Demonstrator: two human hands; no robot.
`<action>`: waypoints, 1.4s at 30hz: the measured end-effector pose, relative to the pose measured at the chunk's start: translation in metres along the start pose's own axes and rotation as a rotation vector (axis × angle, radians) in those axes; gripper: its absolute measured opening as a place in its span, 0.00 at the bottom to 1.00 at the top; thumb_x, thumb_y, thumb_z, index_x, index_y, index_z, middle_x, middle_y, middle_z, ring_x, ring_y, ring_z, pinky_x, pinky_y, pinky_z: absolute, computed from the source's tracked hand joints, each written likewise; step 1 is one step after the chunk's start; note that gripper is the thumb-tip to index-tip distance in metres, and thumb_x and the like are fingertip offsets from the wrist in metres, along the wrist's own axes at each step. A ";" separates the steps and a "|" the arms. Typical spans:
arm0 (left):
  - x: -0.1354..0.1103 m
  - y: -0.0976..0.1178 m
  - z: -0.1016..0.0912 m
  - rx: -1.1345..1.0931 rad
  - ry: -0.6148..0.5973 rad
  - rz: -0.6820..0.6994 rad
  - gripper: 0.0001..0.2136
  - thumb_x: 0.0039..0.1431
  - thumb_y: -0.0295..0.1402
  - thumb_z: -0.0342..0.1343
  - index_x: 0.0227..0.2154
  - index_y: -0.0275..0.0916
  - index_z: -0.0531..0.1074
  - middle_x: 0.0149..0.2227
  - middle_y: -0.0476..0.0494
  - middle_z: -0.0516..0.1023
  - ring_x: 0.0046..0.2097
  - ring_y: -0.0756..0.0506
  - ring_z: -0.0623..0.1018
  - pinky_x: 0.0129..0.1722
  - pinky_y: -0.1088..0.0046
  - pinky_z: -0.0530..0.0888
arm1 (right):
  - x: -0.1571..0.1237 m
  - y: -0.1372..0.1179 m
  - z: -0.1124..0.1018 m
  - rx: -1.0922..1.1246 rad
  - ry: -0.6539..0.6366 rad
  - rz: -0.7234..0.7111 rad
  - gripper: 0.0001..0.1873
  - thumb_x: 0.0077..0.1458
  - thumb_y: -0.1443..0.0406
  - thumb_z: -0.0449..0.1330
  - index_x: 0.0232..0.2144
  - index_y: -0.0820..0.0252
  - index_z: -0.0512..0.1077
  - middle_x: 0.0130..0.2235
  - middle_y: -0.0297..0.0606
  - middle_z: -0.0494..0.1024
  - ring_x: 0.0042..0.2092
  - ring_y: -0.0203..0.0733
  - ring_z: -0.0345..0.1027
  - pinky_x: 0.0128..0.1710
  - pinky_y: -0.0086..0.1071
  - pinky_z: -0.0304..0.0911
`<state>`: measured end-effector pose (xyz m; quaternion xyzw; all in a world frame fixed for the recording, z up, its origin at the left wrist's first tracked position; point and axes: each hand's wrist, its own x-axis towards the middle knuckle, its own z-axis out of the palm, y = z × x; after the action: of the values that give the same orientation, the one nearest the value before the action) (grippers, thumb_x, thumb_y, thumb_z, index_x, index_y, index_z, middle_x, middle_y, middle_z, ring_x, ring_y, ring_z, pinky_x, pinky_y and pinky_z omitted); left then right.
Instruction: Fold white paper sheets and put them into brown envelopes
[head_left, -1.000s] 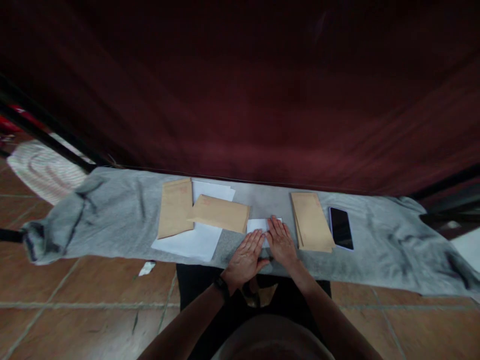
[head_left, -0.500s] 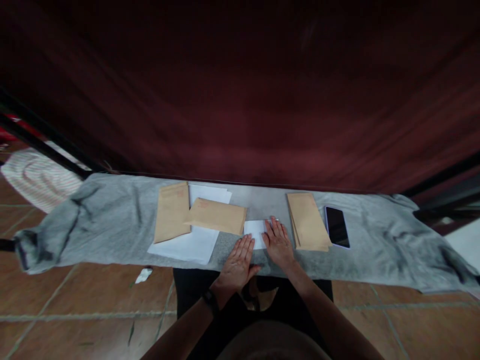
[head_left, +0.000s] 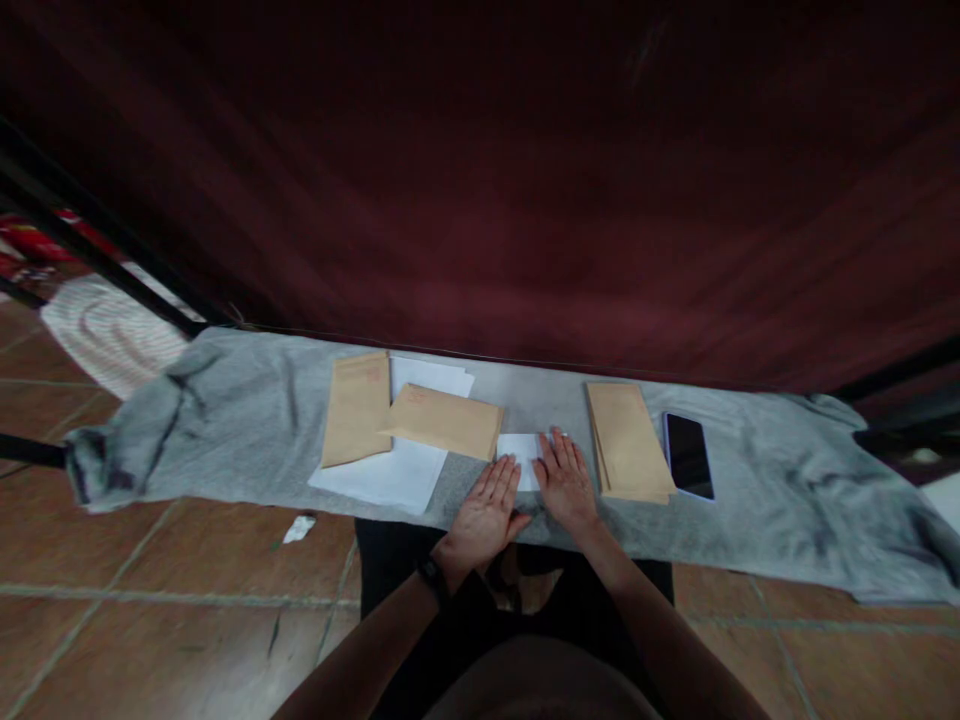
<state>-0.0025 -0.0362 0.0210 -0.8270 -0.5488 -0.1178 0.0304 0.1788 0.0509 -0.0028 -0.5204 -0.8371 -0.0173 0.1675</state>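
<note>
My left hand [head_left: 487, 508] and my right hand [head_left: 566, 482] lie flat, fingers stretched out, side by side on a small folded white paper [head_left: 517, 447] on the grey cloth [head_left: 247, 430]. Both hands press on the paper and cover most of it. A tan envelope [head_left: 444, 421] lies just left of the paper, overlapping white sheets [head_left: 397, 470]. Another tan envelope [head_left: 356, 407] lies further left. A stack of tan envelopes [head_left: 628, 441] sits right of my right hand.
A black phone [head_left: 688, 455] lies face up right of the envelope stack. A dark red curtain [head_left: 480, 180] hangs behind the cloth. The floor is brown tile [head_left: 150, 600], with a small white scrap [head_left: 298, 527]. A striped cloth [head_left: 112, 335] lies at far left.
My hands stay flat on the folded paper; the left hand has slid slightly along it. The view has shifted a little.
</note>
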 end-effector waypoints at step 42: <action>-0.003 0.004 0.001 -0.003 0.068 -0.050 0.34 0.68 0.46 0.49 0.68 0.28 0.53 0.69 0.26 0.58 0.71 0.36 0.58 0.66 0.54 0.64 | -0.028 -0.007 -0.001 -0.023 0.056 -0.007 0.32 0.69 0.58 0.49 0.70 0.64 0.53 0.71 0.51 0.52 0.70 0.54 0.50 0.66 0.49 0.50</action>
<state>0.0009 -0.0400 0.0198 -0.8085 -0.5680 -0.1474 0.0450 0.1839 0.0236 -0.0094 -0.5189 -0.8336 -0.0418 0.1848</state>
